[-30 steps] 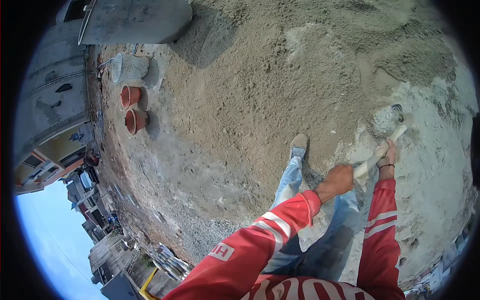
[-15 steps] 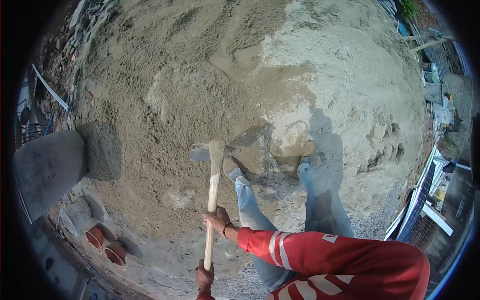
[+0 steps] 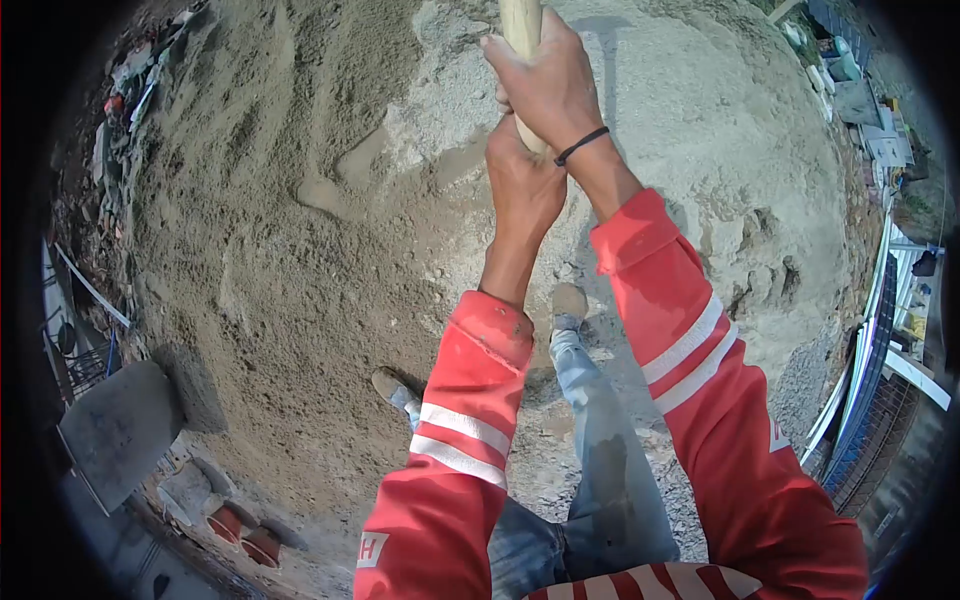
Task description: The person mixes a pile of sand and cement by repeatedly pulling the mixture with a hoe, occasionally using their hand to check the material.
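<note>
Both my hands grip the pale wooden handle of a hoe point(image 3: 521, 25), lifted in front of me and running out past the top edge; its blade is out of view. My right hand point(image 3: 556, 82), with a black band at the wrist, is closed around the handle above. Just below it, my left hand point(image 3: 524, 178) wraps the handle's lower end, fingers partly hidden. Beneath my arms spreads a broad bed of brown sand point(image 3: 250, 230) with pale grey powder point(image 3: 700, 130) over its right side.
My shoes point(image 3: 570, 302) stand on the sandy mix. At the lower left are a grey metal tray point(image 3: 122, 425), a pale bucket point(image 3: 186, 490) and two reddish buckets point(image 3: 225, 523). Rubble point(image 3: 110, 150) lines the left edge; long metal strips point(image 3: 862, 350) lie along the right.
The hoe has swung up from the sand, and its blade has left the view. My hands rose from lower centre to the top and came close together. My view and feet shifted.
</note>
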`<state>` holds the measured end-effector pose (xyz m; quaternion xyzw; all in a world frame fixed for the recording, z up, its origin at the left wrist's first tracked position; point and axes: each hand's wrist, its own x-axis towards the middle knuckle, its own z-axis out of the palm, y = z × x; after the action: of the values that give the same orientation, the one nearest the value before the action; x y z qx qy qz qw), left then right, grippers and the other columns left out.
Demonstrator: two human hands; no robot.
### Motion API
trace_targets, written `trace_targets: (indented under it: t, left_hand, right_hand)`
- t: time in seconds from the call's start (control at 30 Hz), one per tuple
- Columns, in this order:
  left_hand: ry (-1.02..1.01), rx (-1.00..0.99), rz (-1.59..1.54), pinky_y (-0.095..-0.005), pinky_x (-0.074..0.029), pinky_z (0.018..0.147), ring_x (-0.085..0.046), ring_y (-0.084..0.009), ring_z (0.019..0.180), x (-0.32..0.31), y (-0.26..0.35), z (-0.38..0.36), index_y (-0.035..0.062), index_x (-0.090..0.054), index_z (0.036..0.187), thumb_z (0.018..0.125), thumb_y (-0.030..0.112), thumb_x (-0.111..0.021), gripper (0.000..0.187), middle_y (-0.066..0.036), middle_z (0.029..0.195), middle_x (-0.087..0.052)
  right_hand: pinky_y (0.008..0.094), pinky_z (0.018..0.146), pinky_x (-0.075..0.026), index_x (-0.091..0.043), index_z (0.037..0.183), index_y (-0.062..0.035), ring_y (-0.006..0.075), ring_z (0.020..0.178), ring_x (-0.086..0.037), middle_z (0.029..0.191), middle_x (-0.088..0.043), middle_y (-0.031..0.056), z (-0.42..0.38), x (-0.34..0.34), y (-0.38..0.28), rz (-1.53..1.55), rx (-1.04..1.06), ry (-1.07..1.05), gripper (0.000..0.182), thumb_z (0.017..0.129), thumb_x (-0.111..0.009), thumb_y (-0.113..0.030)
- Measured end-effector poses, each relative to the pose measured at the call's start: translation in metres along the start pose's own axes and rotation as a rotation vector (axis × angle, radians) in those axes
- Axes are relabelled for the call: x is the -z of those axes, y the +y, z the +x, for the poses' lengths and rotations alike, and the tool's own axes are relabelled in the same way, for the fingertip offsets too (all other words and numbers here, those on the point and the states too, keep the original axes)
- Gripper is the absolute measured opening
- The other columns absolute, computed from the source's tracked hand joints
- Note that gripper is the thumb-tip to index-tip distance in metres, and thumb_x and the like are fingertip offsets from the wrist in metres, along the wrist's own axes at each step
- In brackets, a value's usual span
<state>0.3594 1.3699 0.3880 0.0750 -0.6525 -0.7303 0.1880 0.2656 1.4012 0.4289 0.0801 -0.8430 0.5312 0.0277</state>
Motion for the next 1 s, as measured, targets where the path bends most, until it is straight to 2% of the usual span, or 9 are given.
trace_targets:
  t: [0.07, 0.1, 0.17, 0.23, 0.3, 0.47, 0.57, 0.77, 1.0]
  left_hand:
    - [-0.047, 0.002, -0.004, -0.0350, -0.047, 0.062, -0.062, -0.0241, 0.067, -0.080, -0.074, 0.009, -0.0078, -0.057, 0.083, 0.078, 0.010, -0.065, 0.020, -0.020, 0.074, -0.064]
    - [-0.028, 0.079, 0.049, -0.0343, -0.046, 0.061, -0.060, -0.0193, 0.067, -0.112, -0.107, -0.005, -0.0067, -0.058, 0.081, 0.077, 0.012, -0.067, 0.021, -0.016, 0.073, -0.065]
    - [-0.022, 0.251, 0.106, -0.0342, -0.047, 0.060, -0.060, -0.0154, 0.067, -0.160, -0.170, -0.054, -0.0056, -0.059, 0.079, 0.075, 0.013, -0.069, 0.022, -0.014, 0.072, -0.066]
    - [-0.058, 0.473, 0.187, -0.0373, -0.048, 0.063, -0.065, -0.0238, 0.070, -0.181, -0.210, -0.130, -0.0059, -0.059, 0.077, 0.076, 0.013, -0.067, 0.021, -0.019, 0.072, -0.065]
    - [-0.218, 0.653, 0.547, -0.0409, -0.050, 0.069, -0.066, -0.0353, 0.079, -0.179, -0.244, -0.204, -0.0068, -0.061, 0.078, 0.076, 0.017, -0.065, 0.024, -0.025, 0.080, -0.065]
    - [-0.286, 0.846, 0.552, -0.0437, -0.050, 0.076, -0.064, -0.0388, 0.084, -0.153, -0.209, -0.188, -0.0076, -0.062, 0.081, 0.076, 0.019, -0.062, 0.027, -0.028, 0.086, -0.064]
    - [-0.335, 0.852, 0.647, -0.0442, -0.050, 0.080, -0.062, -0.0406, 0.091, -0.132, -0.148, -0.138, -0.0085, -0.058, 0.095, 0.075, 0.021, -0.065, 0.037, -0.028, 0.093, -0.063]
    - [-0.378, 0.879, 0.575, -0.0441, -0.050, 0.080, -0.062, -0.0412, 0.090, -0.021, -0.082, -0.175, -0.0105, -0.054, 0.101, 0.073, 0.022, -0.068, 0.045, -0.029, 0.093, -0.062]
    - [-0.375, 0.719, 0.686, -0.0476, -0.050, 0.071, -0.062, -0.0414, 0.076, 0.293, 0.054, -0.380, -0.0012, -0.059, 0.092, 0.069, 0.015, -0.067, 0.029, -0.023, 0.075, -0.062]
  right_hand:
    - [0.0426, 0.065, -0.052, -0.049, 0.097, 0.0044, 0.0362, 0.072, -0.065, 0.081, -0.061, 0.0236, 0.026, 0.043, 0.087, -0.217, 0.027, 0.051, 0.037, 0.077, -0.063, -0.023]
    - [0.0440, 0.068, -0.052, -0.050, 0.097, 0.0047, 0.0387, 0.075, -0.065, 0.083, -0.062, 0.0252, 0.025, 0.062, 0.126, -0.326, 0.036, 0.071, 0.038, 0.077, -0.064, -0.024]
    - [0.0460, 0.078, -0.049, -0.053, 0.098, 0.0047, 0.0442, 0.087, -0.061, 0.089, -0.062, 0.0269, -0.007, 0.092, 0.207, -0.355, -0.257, -0.007, 0.043, 0.075, -0.064, -0.029]
    - [0.0432, 0.077, -0.051, -0.057, 0.098, 0.0039, 0.0374, 0.085, -0.064, 0.088, -0.064, 0.0253, -0.070, 0.110, 0.305, -0.353, -0.544, -0.086, 0.041, 0.076, -0.063, -0.030]
    - [0.0354, 0.062, -0.054, -0.061, 0.086, 0.0040, 0.0248, 0.060, -0.067, 0.067, -0.065, 0.0150, -0.135, 0.122, 0.350, -0.229, -0.869, -0.159, 0.033, 0.078, -0.062, -0.028]
    - [0.0335, 0.048, -0.050, -0.058, 0.078, 0.0031, 0.0203, 0.050, -0.061, 0.058, -0.059, 0.0105, -0.143, 0.112, 0.310, 0.023, -0.970, -0.138, 0.022, 0.078, -0.062, -0.018]
    - [0.0325, 0.043, -0.045, -0.053, 0.082, 0.0006, 0.0183, 0.046, -0.053, 0.057, -0.053, 0.0074, -0.124, 0.098, 0.307, 0.269, -1.068, -0.109, 0.018, 0.079, -0.061, -0.015]
    - [0.0342, 0.057, -0.047, -0.045, 0.095, -0.0075, 0.0221, 0.064, -0.052, 0.077, -0.051, 0.0098, -0.170, 0.064, 0.227, 0.983, -1.313, -0.033, 0.034, 0.076, -0.065, -0.028]
    - [0.0304, 0.061, -0.050, -0.047, 0.089, -0.0104, 0.0171, 0.064, -0.055, 0.077, -0.051, 0.0039, -0.337, -0.107, 0.159, 0.948, -1.370, 0.151, 0.031, 0.076, -0.068, -0.030]
